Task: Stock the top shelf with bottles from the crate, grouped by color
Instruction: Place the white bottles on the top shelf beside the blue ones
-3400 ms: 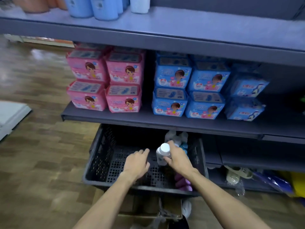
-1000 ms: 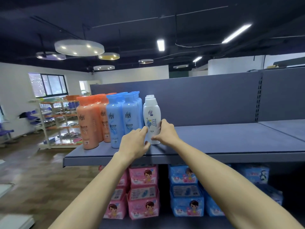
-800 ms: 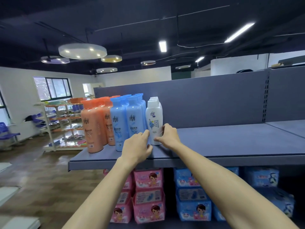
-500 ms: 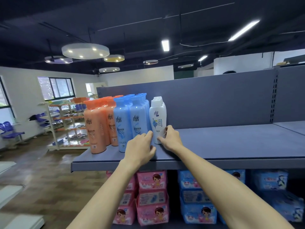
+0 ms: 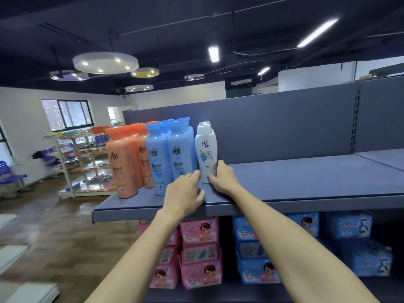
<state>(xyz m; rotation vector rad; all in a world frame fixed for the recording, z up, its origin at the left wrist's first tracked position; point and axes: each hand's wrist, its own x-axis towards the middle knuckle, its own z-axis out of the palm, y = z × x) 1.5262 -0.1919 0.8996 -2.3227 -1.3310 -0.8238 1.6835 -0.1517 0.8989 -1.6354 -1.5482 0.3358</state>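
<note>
A: White bottle (image 5: 205,149) upright on top shelf (image 5: 306,184), centre frame, just right of blue bottles (image 5: 172,156). More white caps lined up behind it; count unclear.

B: Right hand (image 5: 223,177) at bottle's base, thumb and fingers curled round lower part, gripping. Fingertips on far side hidden by bottle.

A: Left hand (image 5: 183,196) lower, just left of white bottle's foot, fingers loosely bent, nothing held. Tips close to front blue bottle; touching or not, cannot tell. Palm hidden, back of hand toward camera.

B: Orange bottles (image 5: 126,158) leftmost on shelf, blue group between orange and white. Rear rows of each colour mostly blocked by front ones.

A: Below shelf: pink packs (image 5: 200,254) centre bottom, partly covered by left forearm; blue packs (image 5: 258,254) to their right, cut by right forearm. Print blurred, unreadable.

B: Crate out of frame. Far rack (image 5: 87,162) at left edge, contents too small to make out.
</note>
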